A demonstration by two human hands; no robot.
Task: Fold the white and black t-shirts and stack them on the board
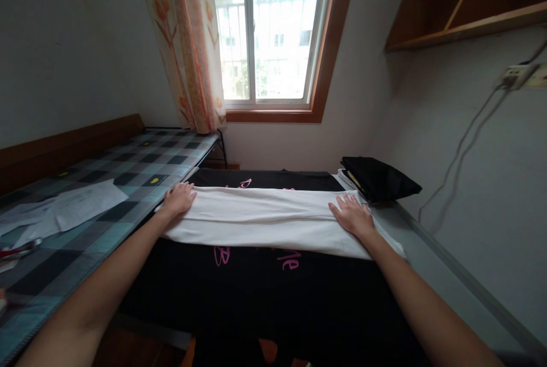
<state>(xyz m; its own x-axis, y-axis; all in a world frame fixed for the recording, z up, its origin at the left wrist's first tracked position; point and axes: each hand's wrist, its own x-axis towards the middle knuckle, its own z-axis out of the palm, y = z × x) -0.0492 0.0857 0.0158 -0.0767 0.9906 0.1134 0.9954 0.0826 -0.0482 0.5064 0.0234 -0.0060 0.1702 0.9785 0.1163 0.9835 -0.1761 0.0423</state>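
Our forearms (85, 293) come in from the bottom corners, either side of a black cloth (269, 298) w/ pink lettering. White cloth (256, 221) lies across it in a long flat strip, approx. left to right, w/ a crease running lengthwise thru the middle. Its far edge is fairly straight; its near edge sags a bit toward the right. Beyond both edges more black cloth shows: narrow band on the far side, much wider on ours, so most open room is nearest us.

Our L hand (178, 200) lies palm down on the white cloth's L end; our R hand (352, 214) lies palm down nr the R end, and some white runs out past it to a corner. Fingers (186, 188) on both are loosely spread, pressing or resting on the cloth, not clenched round it.

R of the cloths, a pale strip of bench (387, 219) shows along the wall (478, 196). Black bag (380, 179) sits at the far R, just past our R hand, limiting room there. On the L, a bed (175, 150) w/ checked cover runs close beside the black cloth; papers (81, 207) lie on it, well apart from our L hand.
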